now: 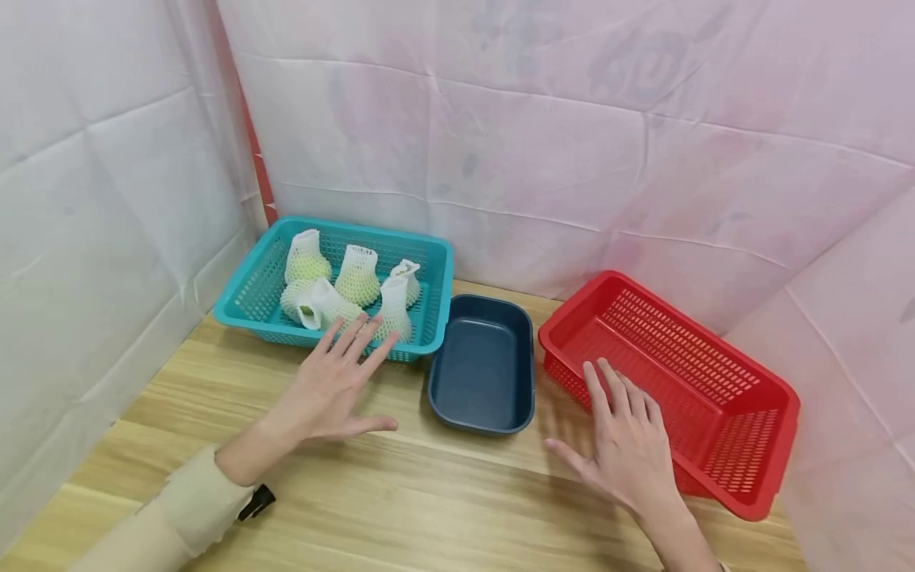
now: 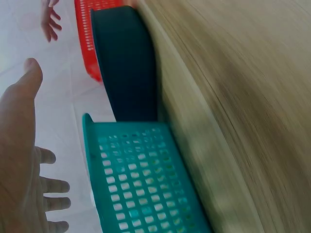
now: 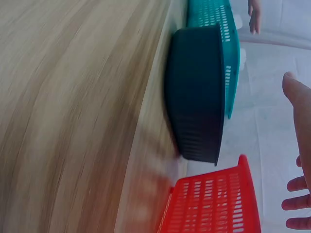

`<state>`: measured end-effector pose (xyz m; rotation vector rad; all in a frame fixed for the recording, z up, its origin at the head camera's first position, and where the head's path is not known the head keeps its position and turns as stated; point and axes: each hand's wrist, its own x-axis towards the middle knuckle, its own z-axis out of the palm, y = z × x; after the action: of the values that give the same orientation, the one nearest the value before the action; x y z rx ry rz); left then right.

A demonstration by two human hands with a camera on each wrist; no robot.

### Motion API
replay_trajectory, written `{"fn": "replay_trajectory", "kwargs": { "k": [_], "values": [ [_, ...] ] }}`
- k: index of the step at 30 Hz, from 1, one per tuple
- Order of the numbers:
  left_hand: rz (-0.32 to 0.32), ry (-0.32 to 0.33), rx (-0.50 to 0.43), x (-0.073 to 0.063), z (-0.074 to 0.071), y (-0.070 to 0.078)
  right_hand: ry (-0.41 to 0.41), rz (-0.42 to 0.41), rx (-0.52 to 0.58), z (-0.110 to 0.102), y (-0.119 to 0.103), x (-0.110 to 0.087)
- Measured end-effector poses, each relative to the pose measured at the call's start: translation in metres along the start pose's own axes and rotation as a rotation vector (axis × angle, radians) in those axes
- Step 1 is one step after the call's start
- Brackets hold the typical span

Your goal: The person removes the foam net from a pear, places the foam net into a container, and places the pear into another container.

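Note:
With fingers spread, my left hand [image 1: 332,389] hovers by the front rim of the teal basket [image 1: 250,318], holding nothing. Inside that basket lie several pale green fruits in white foam nets [image 1: 359,278]; my fingertips overlap some of them in the head view, and contact cannot be told. My right hand [image 1: 632,445], fingers extended and empty, is over the near left side of the red basket [image 1: 772,469]. Between the two baskets sits a dark blue tray [image 1: 482,369] with nothing in it. The left wrist view shows the left hand [image 2: 24,160] above the teal basket's rim.
The baskets and tray stand on a wood-grain table [image 1: 400,508]. Pale cloth [image 1: 515,143] hangs close behind them and at both sides. A black clip-like piece [image 1: 256,502] is at the left sleeve cuff.

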<state>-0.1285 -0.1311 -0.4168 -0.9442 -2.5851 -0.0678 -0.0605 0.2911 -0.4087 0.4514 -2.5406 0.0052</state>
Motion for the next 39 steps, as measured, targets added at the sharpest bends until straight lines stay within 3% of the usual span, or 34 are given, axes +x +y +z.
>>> {"fn": "replay_trajectory", "kwargs": {
  "k": [19, 27, 32, 39],
  "values": [
    [0.054, 0.051, 0.091, 0.004, 0.008, -0.034, -0.045, -0.014, -0.06, 0.01, 0.037, -0.009],
    [0.069, 0.063, 0.097, 0.006, 0.01, -0.046, 0.08, -0.094, -0.125, 0.018, 0.045, -0.011],
    [0.083, 0.06, 0.078, 0.011, 0.006, -0.056, 0.035, -0.081, -0.104, 0.016, 0.045, -0.011],
    [0.108, -0.005, 0.076, 0.023, -0.01, -0.064, -0.008, -0.072, -0.084, 0.015, 0.043, -0.011]
  ]
}}
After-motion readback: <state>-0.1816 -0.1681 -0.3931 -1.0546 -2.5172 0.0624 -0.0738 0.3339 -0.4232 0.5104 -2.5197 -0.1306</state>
